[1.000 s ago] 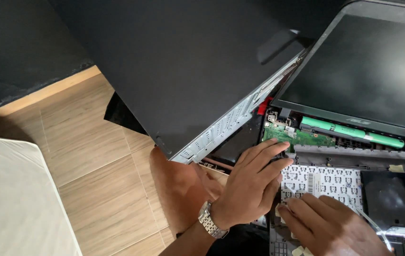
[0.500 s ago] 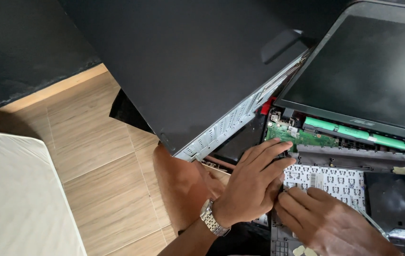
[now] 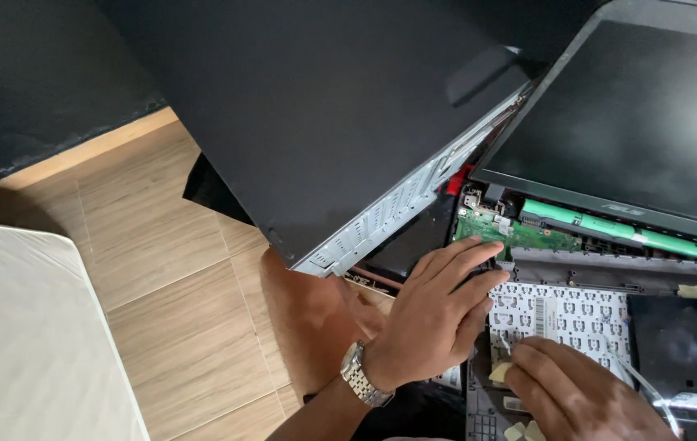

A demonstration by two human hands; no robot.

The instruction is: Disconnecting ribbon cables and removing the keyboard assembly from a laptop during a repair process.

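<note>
From the head camera, an opened laptop (image 3: 577, 269) is lying at the right of the view, its dark screen (image 3: 634, 114) tilted up and back. Below the screen, a green circuit board (image 3: 520, 234) and a green strip (image 3: 610, 226) are showing, and under those the white back of the keyboard (image 3: 565, 314) is lying exposed.

The left hand (image 3: 438, 322) is resting palm down at the keyboard's left edge, fingers spread and extended toward the circuit board — it is pressing flat and gripping nothing. A metal wristwatch (image 3: 362, 374) is sitting on that wrist.

The right hand (image 3: 581, 392) is lying low on the keyboard, just beside the left hand, its fingers curled in; they seem to be pinching at a small pale piece (image 3: 500, 371), though how firmly cannot be told.

A large black panel (image 3: 324, 106) with a pale ribbed edge is leaning across the top middle. Wooden floor (image 3: 169, 269) is filling the left — a white cushioned surface (image 3: 30, 343) is sitting at the lower left corner.
</note>
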